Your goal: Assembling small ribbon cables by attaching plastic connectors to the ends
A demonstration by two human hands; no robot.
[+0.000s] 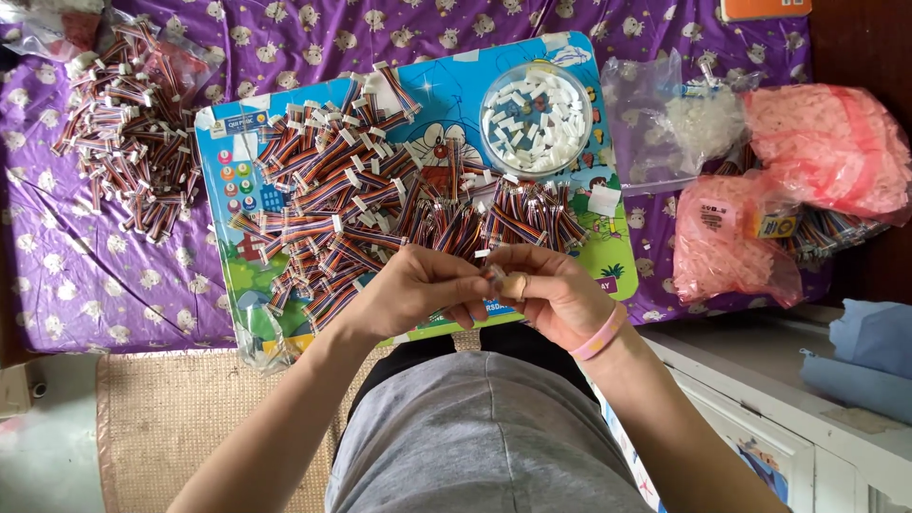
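Note:
My left hand and my right hand meet over the near edge of a colourful cartoon board. Their fingertips pinch a small wire piece with a white connector between them. The right thumb wears a tan bandage, and the right wrist a pink band. Just beyond the hands lies a heap of short multicoloured ribbon cables spread across the board. A round clear bowl of small white connectors stands at the board's far right.
A second pile of finished cables lies at far left on the purple patterned cloth. Pink and clear plastic bags of parts sit at right. A woven mat and white furniture are near me.

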